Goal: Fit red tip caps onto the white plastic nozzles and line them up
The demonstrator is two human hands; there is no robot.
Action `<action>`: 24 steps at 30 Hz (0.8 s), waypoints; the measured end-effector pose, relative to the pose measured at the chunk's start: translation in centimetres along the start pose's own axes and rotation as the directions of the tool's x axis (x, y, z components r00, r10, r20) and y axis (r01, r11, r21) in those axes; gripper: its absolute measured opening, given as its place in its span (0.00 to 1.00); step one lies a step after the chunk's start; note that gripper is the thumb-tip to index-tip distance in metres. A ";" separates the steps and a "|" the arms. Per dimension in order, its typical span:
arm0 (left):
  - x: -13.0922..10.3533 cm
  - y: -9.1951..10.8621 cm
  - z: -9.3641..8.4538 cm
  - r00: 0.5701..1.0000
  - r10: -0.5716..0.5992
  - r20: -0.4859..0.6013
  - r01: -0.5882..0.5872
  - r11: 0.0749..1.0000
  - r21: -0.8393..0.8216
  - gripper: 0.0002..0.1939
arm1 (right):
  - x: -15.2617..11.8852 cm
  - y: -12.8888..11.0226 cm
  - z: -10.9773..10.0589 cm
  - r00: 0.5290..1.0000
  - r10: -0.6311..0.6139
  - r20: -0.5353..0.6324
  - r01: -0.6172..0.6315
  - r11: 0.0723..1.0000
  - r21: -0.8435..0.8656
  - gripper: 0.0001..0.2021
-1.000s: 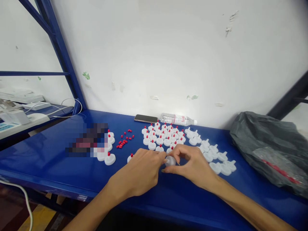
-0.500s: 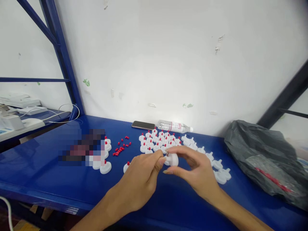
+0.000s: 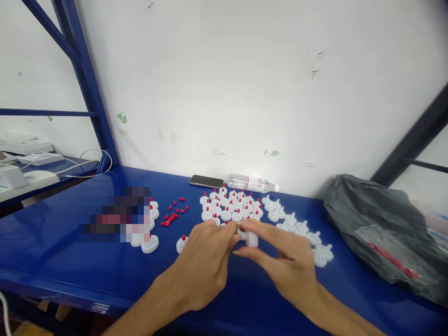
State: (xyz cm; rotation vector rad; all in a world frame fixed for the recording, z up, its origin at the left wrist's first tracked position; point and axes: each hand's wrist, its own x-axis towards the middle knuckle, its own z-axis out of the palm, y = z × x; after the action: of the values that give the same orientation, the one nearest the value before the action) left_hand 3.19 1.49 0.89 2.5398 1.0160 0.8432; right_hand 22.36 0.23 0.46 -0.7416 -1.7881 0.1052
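Above the blue table [image 3: 147, 280], my right hand [image 3: 287, 256] holds a white round cap [image 3: 251, 239] by its rim, between thumb and fingers. My left hand [image 3: 206, 261] is closed at the cap's narrow nozzle end; whatever its fingertips pinch is hidden. Behind the hands stand several white caps with red tips [image 3: 226, 213]. White caps without red tips [image 3: 301, 227] lie to the right. Small loose red tips [image 3: 170, 218] are scattered on the left, and one red-tipped cap [image 3: 182, 243] stands beside my left hand.
A phone [image 3: 206, 181] and a clear plastic bottle [image 3: 252, 183] lie by the wall. At the right is a dark plastic bag [image 3: 367, 224]. More white caps [image 3: 150, 244] stand at the left beside a pixelated patch. A blue metal frame [image 3: 87, 79] rises at the left.
The view has shifted slightly. My right hand's fingers have moved closer to my left hand around the white cap, and the nozzle is now less visible.
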 end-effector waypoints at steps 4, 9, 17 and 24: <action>-0.1 0.7 1.4 0.989 0.125 0.082 -0.131 0.989 0.071 0.10 | 0.4 -0.6 0.4 0.999 0.026 0.046 -0.031 0.993 0.115 0.09; -0.3 1.1 3.1 0.992 0.121 -0.038 -0.121 0.992 0.020 0.14 | 0.3 0.6 0.2 0.985 0.058 0.163 -0.081 0.987 0.140 0.06; 0.2 -1.2 -2.0 0.991 -0.137 -0.008 0.136 0.974 0.183 0.19 | 1.8 2.7 -1.8 0.880 0.358 0.311 -0.350 0.933 -0.084 0.22; 0.2 -4.0 -6.6 0.943 -0.324 -0.079 0.333 0.901 0.277 0.22 | 3.1 4.9 -3.2 0.603 0.642 0.474 -0.548 0.765 -0.338 0.35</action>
State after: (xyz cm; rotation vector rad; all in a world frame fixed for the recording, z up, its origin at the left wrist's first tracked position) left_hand -2.82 4.71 4.40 2.4723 1.6269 0.6804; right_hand 26.84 4.89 2.07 -1.5504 -2.0349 0.7152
